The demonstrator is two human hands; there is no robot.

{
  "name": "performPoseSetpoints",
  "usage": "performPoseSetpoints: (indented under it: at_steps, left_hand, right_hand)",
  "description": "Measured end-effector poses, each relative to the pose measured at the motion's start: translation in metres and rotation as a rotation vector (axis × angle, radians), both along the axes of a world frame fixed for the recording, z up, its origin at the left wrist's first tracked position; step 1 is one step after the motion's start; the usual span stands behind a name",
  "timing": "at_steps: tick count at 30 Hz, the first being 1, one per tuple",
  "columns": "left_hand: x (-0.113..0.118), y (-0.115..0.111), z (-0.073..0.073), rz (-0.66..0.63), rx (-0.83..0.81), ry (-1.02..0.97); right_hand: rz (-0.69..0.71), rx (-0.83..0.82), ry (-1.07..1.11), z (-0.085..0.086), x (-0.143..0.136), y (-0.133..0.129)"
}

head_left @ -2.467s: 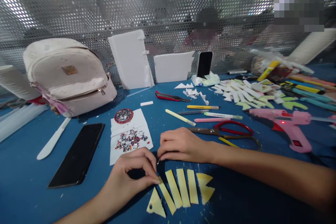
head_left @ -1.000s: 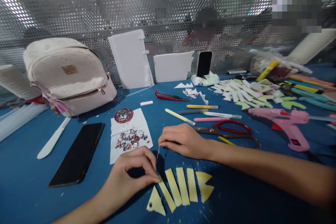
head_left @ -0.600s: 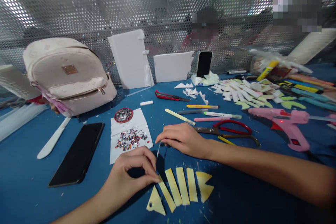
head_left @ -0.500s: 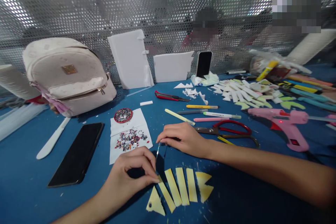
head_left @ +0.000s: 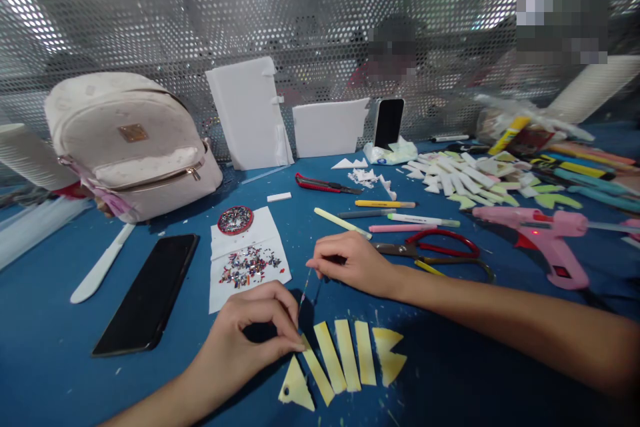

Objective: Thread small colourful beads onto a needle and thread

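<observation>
Between the fingertips of my right hand (head_left: 345, 262) is the upper end of a thin, glittering strand (head_left: 304, 292). The strand slants down and passes behind the fingers of my left hand (head_left: 263, 327), so its lower end is hidden. My left thumb and index finger close at the top end of a narrow yellow strip (head_left: 319, 373); whether they also grip the strand is unclear. Several similar strips lie side by side to the right, ending in a notched yellow tail piece (head_left: 390, 355). A yellow triangle (head_left: 296, 387) with a dark eye-like spot lies at the left end.
Loose sequins (head_left: 250, 267) and a round red-rimmed lid (head_left: 235, 220) lie on white paper (head_left: 217, 297). Scissors (head_left: 445, 243), markers (head_left: 414, 219), a box cutter (head_left: 327, 185) and a pink glue gun (head_left: 540, 227) lie beyond my right hand. A phone (head_left: 147, 293) lies left.
My right hand has shifted slightly to the right and up, and the strand slants more. My left hand stays in place at the strip.
</observation>
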State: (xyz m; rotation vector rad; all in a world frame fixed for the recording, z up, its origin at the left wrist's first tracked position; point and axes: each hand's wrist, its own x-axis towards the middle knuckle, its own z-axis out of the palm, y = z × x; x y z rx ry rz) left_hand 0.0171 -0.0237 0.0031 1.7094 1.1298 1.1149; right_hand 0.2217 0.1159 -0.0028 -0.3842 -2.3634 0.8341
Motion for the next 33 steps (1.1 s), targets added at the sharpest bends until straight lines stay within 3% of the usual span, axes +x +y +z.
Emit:
performPoseSetpoints:
  at_steps: [20, 33]
  left_hand:
    - [-0.0002, -0.0014, -0.0005, 0.01, 0.002, -0.005]
    - [-0.0002, -0.0002, -0.0017, 0.002, -0.015, -0.015]
  right_hand:
    - [-0.09, -0.29, 0.056, 0.0036, -0.0018, 0.001]
    - [-0.08, -0.214, 0.056, 0.0056, -0.0019, 0.0019]
